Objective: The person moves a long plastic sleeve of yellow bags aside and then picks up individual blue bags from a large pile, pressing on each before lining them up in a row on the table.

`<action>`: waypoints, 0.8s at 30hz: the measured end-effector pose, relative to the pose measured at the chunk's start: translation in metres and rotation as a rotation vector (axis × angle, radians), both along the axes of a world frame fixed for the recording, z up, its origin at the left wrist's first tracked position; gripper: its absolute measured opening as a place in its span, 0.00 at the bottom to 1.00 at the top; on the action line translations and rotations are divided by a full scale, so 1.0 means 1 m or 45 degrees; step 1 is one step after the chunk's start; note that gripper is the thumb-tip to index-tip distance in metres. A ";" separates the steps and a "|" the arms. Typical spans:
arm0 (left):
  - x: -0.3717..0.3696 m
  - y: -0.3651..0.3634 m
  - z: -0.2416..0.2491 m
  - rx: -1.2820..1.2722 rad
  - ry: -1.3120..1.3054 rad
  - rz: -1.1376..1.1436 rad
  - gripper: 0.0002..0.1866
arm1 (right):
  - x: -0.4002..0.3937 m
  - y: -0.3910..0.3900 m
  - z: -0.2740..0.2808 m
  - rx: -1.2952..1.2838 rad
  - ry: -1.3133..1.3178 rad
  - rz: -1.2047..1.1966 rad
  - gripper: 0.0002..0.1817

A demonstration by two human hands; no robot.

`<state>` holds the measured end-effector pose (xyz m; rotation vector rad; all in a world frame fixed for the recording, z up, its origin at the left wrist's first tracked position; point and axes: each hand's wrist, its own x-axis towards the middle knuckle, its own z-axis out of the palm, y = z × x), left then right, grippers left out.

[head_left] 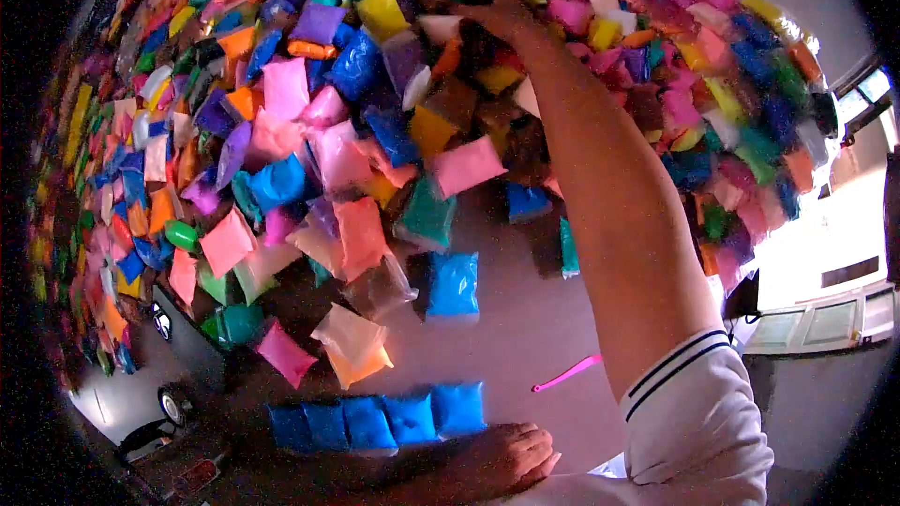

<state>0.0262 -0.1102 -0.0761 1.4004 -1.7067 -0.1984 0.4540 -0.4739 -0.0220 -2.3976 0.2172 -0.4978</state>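
My right arm stretches far up into a big heap of small coloured packets. My right hand [502, 14] is among them at the top; shadow and packets hide its fingers. A yellow packet [382, 11] and a pale peach packet [439, 28] lie to its left. My left hand [514, 457] rests at the near edge of the table with its fingers curled in, and I see nothing in it. Beside it runs a row of several blue packets [411, 418], side by side. Another blue packet [453, 285] lies alone above the row.
A thin pink plastic strip [567, 373] lies on the table [525, 319] between my arms. A magenta packet [286, 353] and a peach packet [350, 334] lie at the heap's near edge. The heap curves around to both sides. Cabinet doors [830, 323] stand at the right.
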 end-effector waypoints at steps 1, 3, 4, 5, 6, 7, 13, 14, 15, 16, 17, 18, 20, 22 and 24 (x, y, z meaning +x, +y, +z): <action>-0.001 -0.001 0.002 0.093 0.088 0.119 0.17 | -0.006 0.000 0.010 -0.114 0.072 0.000 0.50; 0.011 -0.005 0.020 0.119 0.333 0.101 0.09 | -0.007 -0.012 0.005 -0.243 0.127 0.004 0.47; 0.017 -0.009 0.031 0.154 0.593 0.076 0.10 | -0.007 -0.020 -0.022 -0.447 0.028 0.090 0.42; 0.018 -0.011 0.032 0.146 0.586 0.070 0.10 | -0.003 -0.033 -0.038 -0.550 -0.023 0.130 0.40; 0.019 -0.012 0.031 0.277 0.565 -0.026 0.10 | -0.008 -0.032 -0.041 -0.653 -0.077 0.164 0.37; 0.020 -0.011 0.031 0.410 0.543 -0.121 0.10 | -0.033 0.000 -0.026 -0.714 0.116 0.053 0.32; 0.025 -0.008 0.058 0.538 0.581 -0.053 0.09 | -0.098 0.032 -0.028 -0.924 0.153 0.121 0.23; 0.023 -0.007 0.059 0.528 0.574 -0.057 0.09 | -0.118 0.040 -0.012 -1.040 0.156 0.195 0.23; 0.020 -0.007 0.057 0.452 0.531 0.019 0.09 | -0.136 0.049 0.003 -1.049 0.151 0.188 0.23; 0.018 -0.006 0.053 0.376 0.490 0.099 0.09 | -0.153 0.059 0.017 -0.938 0.351 0.316 0.24; 0.014 -0.006 0.045 0.372 0.487 0.098 0.09 | -0.166 0.066 0.028 -0.816 0.552 0.444 0.25; 0.009 -0.008 0.031 0.353 0.437 0.072 0.09 | -0.175 0.068 0.034 -0.819 0.550 0.442 0.25; -0.002 -0.008 0.006 0.337 0.385 0.044 0.10 | -0.191 0.069 0.044 -0.608 0.517 0.540 0.26; -0.007 -0.008 -0.009 0.188 0.276 0.065 0.10 | -0.204 0.076 0.055 -0.596 0.312 0.457 0.26; -0.008 -0.010 -0.014 0.069 0.169 0.101 0.10 | -0.209 0.091 0.065 -0.581 0.109 0.380 0.27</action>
